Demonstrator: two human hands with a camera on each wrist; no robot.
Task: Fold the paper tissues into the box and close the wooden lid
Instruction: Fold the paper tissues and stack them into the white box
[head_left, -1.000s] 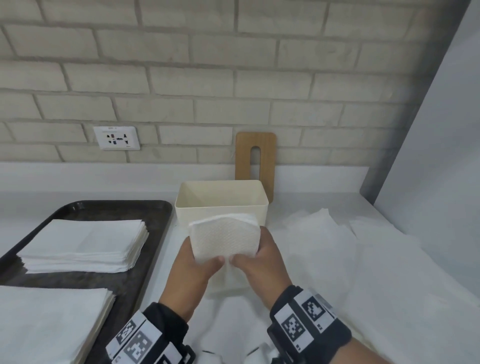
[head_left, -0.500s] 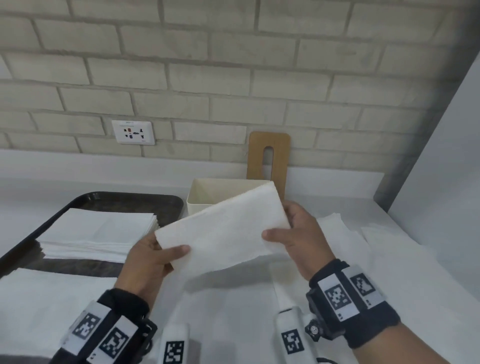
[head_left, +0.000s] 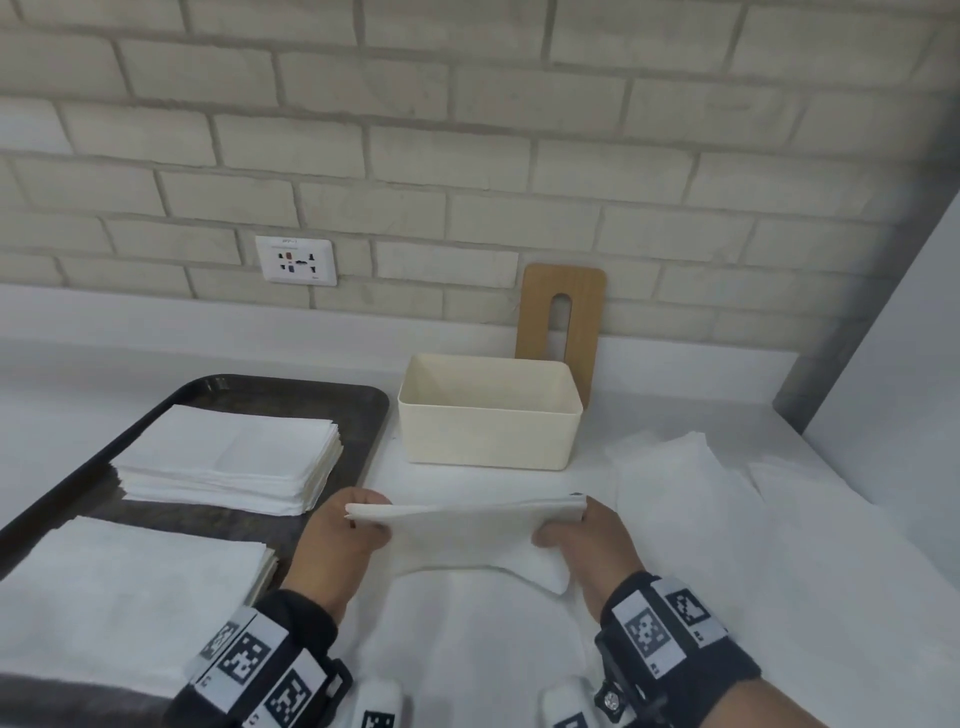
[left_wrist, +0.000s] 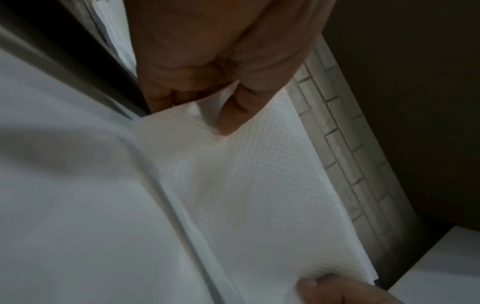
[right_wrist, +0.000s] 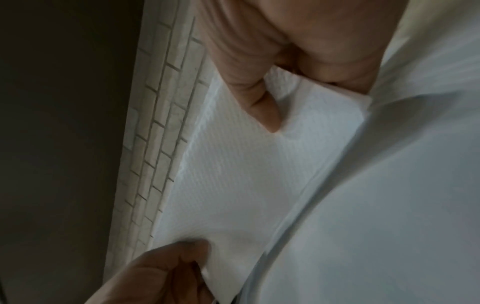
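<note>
A white paper tissue (head_left: 462, 530) is stretched flat between my two hands just above the counter, in front of the cream box (head_left: 488, 431). My left hand (head_left: 358, 525) pinches its left end and my right hand (head_left: 566, 530) pinches its right end. In the left wrist view my thumb lies on the embossed tissue (left_wrist: 246, 185); the right wrist view shows the same tissue (right_wrist: 233, 174) with the thumb on top. The box stands open, and no tissue shows inside it. The wooden lid (head_left: 561, 327), with a slot in it, leans upright against the brick wall behind the box.
A dark tray (head_left: 208, 395) at the left carries two stacks of folded white tissues (head_left: 228, 457). Loose unfolded tissue sheets (head_left: 727, 519) lie over the counter at the right and under my hands. A grey panel (head_left: 893, 364) borders the right side. A wall socket (head_left: 296, 260) sits at the left.
One second ago both hands held a small folded tissue near the box. It was then opened out wide, and now it is lowered and held flat, nearer to me.
</note>
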